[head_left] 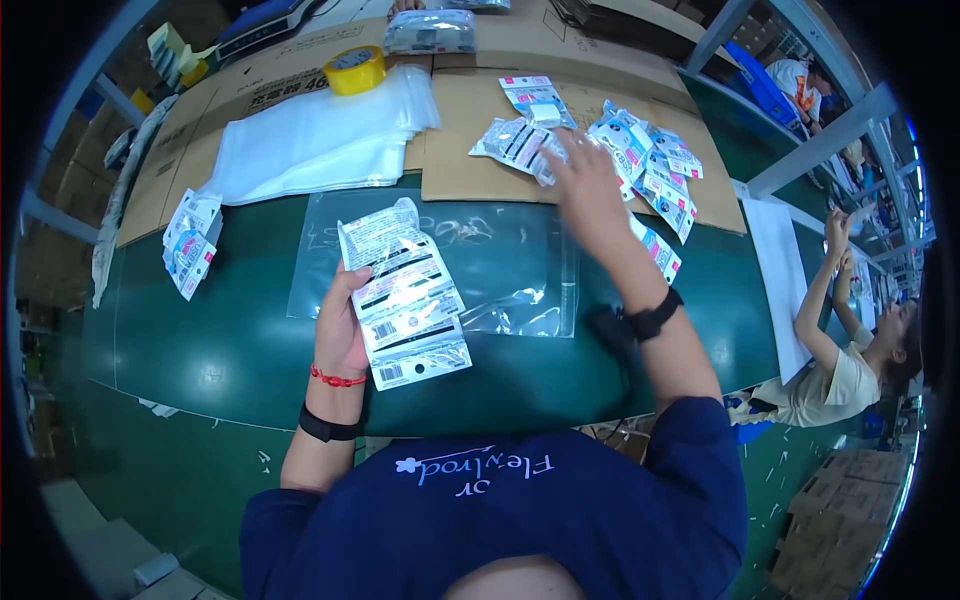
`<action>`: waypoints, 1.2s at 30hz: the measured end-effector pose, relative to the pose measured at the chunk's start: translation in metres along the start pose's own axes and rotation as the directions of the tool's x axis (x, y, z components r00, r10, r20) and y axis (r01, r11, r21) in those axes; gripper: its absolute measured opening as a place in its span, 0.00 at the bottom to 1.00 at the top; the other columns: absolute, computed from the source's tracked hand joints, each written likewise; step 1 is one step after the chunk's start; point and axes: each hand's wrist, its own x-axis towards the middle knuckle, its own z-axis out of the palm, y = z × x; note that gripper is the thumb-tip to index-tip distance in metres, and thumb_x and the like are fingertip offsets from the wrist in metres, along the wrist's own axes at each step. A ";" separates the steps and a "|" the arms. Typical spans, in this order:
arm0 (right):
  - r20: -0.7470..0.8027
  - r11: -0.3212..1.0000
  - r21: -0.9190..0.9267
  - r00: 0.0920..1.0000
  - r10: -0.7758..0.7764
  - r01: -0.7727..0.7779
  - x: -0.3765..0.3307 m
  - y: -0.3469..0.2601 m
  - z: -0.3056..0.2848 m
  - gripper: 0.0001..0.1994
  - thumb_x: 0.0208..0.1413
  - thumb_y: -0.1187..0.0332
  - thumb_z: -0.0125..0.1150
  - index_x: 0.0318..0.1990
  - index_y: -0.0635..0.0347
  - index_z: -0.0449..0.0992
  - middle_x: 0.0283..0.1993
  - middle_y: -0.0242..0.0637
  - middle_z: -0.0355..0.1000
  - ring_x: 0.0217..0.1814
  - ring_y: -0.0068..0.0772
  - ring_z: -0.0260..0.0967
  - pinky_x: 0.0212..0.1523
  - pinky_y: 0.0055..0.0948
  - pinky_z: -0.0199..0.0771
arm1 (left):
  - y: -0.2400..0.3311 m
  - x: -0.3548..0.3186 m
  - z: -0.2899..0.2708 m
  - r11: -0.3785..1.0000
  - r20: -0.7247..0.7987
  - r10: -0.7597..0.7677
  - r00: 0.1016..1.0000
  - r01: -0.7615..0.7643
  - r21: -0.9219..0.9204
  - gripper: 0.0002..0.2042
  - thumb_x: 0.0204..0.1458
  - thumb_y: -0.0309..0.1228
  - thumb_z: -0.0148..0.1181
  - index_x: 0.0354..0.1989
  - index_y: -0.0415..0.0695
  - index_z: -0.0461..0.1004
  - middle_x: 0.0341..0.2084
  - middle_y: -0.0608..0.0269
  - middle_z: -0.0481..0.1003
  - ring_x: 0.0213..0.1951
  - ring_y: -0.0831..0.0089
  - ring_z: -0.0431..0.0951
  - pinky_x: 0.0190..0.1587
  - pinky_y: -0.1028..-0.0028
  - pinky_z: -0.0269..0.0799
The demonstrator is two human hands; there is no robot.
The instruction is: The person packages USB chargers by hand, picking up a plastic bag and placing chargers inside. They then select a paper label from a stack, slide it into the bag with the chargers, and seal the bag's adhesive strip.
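My left hand [345, 325] is closed around a few flat silver-and-white foil packets [405, 290], fanned slightly so their printed backs show. Its thumb presses on their left edge, above the green table. Farther off to the right, my right hand [592, 190] has its fingers at the right end of another foil packet [512, 145], which appears pinched there; the fingertips are partly hidden. Beyond it lies a white-topped packet [535, 95]. Several blue-and-white packets [650, 165] are heaped just right of my right hand. A large clear plastic bag [510, 270] lies flat between my arms.
Cardboard sheets [440, 185] cover the far table. On them are a stack of translucent bags [310, 140], a yellow tape roll [355, 70] and a bagged bundle [430, 32]. Small packets [192, 240] lie at left. A dark object [612, 325] sits by my right forearm. Another person [840, 350] works at right.
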 end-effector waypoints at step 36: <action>0.063 0.273 0.943 0.909 0.413 -0.189 0.021 -0.112 -0.065 0.20 0.57 0.69 0.58 0.57 0.62 0.66 0.51 0.36 0.70 0.53 0.25 0.65 0.50 0.25 0.66 | -0.006 0.014 0.060 0.951 0.171 0.123 0.978 -0.166 0.262 0.27 0.56 0.24 0.54 0.64 0.42 0.54 0.54 0.56 0.68 0.53 0.69 0.72 0.52 0.70 0.72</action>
